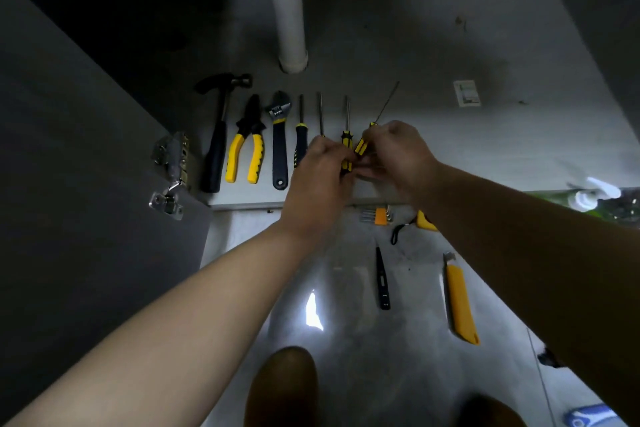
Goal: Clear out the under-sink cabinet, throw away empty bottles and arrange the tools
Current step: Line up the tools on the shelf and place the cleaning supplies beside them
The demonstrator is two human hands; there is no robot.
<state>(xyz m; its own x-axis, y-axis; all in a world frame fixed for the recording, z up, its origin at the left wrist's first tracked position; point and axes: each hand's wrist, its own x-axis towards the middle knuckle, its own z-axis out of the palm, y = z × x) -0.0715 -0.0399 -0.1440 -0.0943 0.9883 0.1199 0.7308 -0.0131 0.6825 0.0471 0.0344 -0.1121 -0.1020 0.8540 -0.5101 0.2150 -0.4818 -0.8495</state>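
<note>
Below the drain pipe (289, 10), tools lie in a row on the cabinet floor (415, 45) (hammer (221, 121) farthest left of the pipe). The left hand (320, 173) pinches the straight screwdriver (346, 144) by its handle; the right hand (401, 152) grips the slanted screwdriver (362, 146), right of the pipe

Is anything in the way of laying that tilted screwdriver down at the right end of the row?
Nothing visible: the right hand holds the screwdriver, and the cabinet floor beside it is bare.
</note>
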